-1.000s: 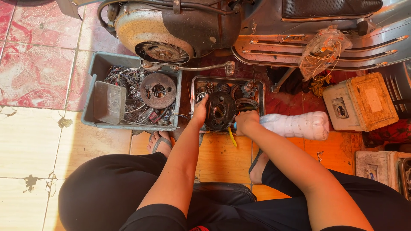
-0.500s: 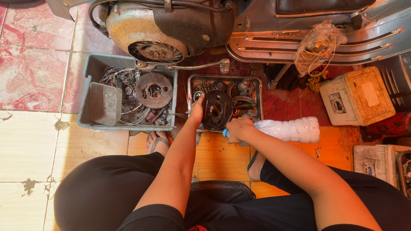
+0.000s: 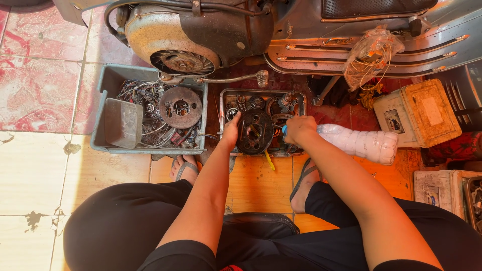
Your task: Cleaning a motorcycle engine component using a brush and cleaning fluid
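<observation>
Parts-washing midway: left hand (image 3: 231, 134) fingers steady dark round plate (image 3: 254, 131) in metal tray (image 3: 223, 98); right hand (image 3: 299, 129) grips tilted plastic bottle (image 3: 359, 144); plate still greasy.

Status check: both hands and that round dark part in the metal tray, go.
Left hand on the edge of the round dark part, grip unclear. Right hand closed beside it at the clear plastic bottle's neck. Part sits in the parts-crowded metal tray.
</observation>
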